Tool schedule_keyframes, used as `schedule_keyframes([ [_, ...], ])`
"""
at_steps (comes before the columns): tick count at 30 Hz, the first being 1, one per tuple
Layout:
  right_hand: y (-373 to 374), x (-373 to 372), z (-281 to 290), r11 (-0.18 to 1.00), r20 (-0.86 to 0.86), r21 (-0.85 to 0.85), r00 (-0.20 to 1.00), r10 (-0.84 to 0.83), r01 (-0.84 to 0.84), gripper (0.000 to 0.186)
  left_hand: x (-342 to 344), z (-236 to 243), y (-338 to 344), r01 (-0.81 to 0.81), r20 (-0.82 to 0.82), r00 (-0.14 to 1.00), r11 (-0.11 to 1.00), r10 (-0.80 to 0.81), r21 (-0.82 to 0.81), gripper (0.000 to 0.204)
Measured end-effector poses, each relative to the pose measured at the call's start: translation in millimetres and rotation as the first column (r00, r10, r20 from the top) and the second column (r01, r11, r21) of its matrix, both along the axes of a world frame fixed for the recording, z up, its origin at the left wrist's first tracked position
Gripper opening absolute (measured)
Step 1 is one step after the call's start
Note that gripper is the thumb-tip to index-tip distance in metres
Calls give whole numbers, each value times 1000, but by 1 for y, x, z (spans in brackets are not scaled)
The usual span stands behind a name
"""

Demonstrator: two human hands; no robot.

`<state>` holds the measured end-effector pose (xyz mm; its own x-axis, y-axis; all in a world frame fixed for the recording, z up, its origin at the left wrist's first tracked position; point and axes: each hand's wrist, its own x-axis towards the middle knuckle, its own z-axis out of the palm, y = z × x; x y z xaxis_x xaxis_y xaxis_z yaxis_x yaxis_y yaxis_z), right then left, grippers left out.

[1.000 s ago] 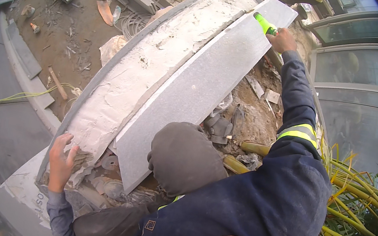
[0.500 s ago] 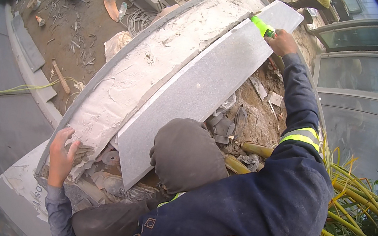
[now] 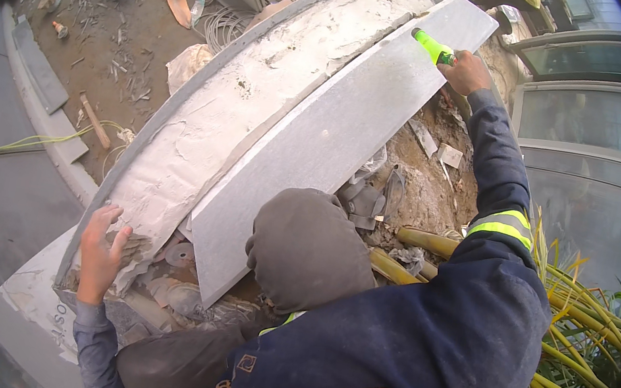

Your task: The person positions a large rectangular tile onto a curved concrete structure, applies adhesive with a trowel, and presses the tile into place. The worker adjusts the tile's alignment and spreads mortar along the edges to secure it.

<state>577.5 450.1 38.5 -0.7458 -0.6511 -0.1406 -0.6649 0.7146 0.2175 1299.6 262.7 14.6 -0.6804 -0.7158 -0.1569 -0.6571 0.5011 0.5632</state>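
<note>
**Outdoor building site, debris-strewn ground [image 3: 77, 63], left to right**

Far left: grey paving [image 3: 4, 124].
Left hand [image 3: 101, 253]: holds nothing visible, fingers loosely curled at the curved edging [image 3: 154, 122]; contact cannot be told.
Upper left: apparent clear bottle [image 3: 197, 10], contents too small to make out.
Centre: pale mortar [image 3: 237, 95], uneven, contained along its outer side by the edging.
Beside it: long grey slab [image 3: 319, 135].
Over the slab's far part: bright green bottle-shaped object [image 3: 431, 47], clasped at its near end by the right hand [image 3: 466, 74]; contents hidden.
Far right: glazed panels [image 3: 595, 116].
Handling, as judged: steady wrist, light controlled contact on the slab, left fingers clear of rough edges.
</note>
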Motion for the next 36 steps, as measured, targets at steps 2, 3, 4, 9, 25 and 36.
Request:
schedule_keyframes([
  [2,7,-27,3,997,-24,16,997,-73,73,55,-3,1,1,-10,13,1000,1000,10,21,34],
  [3,10,-38,6,994,-39,25,993,-109,110,56,-3,0,1,1,12,1000,1000,-2,16,34],
  [4,13,-49,7,991,-34,27,991,-132,133,61,-3,-1,0,13,10,1000,1000,-13,11,34],
  [9,14,-52,19,992,-87,54,990,-111,116,61,-4,-5,-1,22,5,1000,1000,-22,16,33],
  [25,-18,-8,18,998,-88,48,995,-40,45,57,-1,-5,-2,8,-11,1000,1000,-8,28,32],
  [36,-8,-62,33,989,-112,129,992,-55,70,60,-7,-8,-3,-2,-19,1000,997,3,76,34],
])
